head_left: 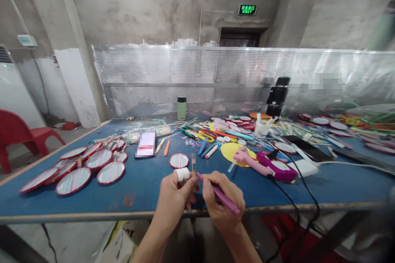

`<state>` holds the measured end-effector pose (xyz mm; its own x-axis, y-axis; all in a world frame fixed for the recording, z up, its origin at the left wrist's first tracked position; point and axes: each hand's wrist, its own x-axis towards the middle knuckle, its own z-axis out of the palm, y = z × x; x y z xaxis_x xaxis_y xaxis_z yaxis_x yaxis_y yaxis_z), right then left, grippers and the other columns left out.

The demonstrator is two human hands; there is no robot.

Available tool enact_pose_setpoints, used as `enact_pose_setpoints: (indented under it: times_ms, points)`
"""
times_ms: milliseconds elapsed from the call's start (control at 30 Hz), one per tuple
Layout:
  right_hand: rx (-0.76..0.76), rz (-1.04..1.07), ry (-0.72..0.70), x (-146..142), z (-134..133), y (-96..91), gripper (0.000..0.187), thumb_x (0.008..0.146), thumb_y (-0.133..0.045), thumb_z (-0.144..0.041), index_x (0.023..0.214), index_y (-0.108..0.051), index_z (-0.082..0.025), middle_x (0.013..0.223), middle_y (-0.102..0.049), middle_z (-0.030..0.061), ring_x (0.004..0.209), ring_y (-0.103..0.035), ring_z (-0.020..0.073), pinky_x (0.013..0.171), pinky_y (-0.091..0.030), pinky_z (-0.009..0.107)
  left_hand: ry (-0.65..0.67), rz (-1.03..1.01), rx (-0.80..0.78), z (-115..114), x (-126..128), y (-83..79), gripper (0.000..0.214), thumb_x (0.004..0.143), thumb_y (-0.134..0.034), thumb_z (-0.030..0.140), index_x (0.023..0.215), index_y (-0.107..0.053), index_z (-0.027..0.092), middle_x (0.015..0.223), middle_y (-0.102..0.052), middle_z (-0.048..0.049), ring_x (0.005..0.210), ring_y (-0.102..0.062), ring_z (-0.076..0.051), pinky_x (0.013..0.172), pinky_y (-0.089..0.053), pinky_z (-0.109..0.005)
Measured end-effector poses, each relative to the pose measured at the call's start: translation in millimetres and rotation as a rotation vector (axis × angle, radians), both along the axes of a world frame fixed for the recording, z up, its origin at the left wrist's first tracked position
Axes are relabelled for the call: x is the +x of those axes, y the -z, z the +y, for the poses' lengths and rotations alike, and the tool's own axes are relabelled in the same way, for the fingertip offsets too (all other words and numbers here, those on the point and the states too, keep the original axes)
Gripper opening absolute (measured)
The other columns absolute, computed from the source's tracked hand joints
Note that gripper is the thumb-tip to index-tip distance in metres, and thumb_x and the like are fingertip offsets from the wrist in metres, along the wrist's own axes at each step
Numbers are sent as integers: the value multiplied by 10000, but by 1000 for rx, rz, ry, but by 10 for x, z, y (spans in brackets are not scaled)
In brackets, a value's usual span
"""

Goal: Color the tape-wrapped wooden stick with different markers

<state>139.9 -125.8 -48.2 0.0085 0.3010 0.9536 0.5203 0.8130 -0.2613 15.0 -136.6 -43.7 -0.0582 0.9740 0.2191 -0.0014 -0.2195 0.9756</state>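
Near the table's front edge, my left hand (176, 192) pinches a small flat wooden stick (193, 162) and holds it upright. White tape or bandage (182, 173) is wrapped round one of its fingers. My right hand (224, 200) grips a purple marker pen (226, 200), its tip close beside the stick; whether they touch I cannot tell. Just beyond the hands lies a round red-rimmed disc (179, 160) with a pale face. At the left is a cluster of similar red-rimmed discs (73, 181), some with wooden sticks among them.
A phone (146, 144) stands behind the hands. To the right are a yellow disc (230, 151), a pink and purple glue gun (258, 163) with black cables, and a dark phone (308, 148). A green bottle (182, 109) stands near the perforated metal screen (154, 74).
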Motion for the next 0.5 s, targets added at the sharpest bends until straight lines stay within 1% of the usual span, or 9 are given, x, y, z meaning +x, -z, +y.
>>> enact_pose_setpoints:
  times_ms: [267,500]
  points:
    - [-5,11,6,3,-20,-12,107,852,-559,-114,817,-613,-200,658,-650,-20,552,-603,94,579,-467,201,3,-15,-6,18,0,14,278,806,-643,388,701,-614,133,445,-549,31,332,-435,-67,342,-328,-156]
    - [10,-2,-44,-7,-23,-33,106,837,-570,-99,803,-623,-184,649,-654,-14,562,-612,90,593,-476,193,1,-24,-6,16,2,40,295,808,-642,410,682,-592,147,414,-530,39,305,-416,-66,330,-310,-159]
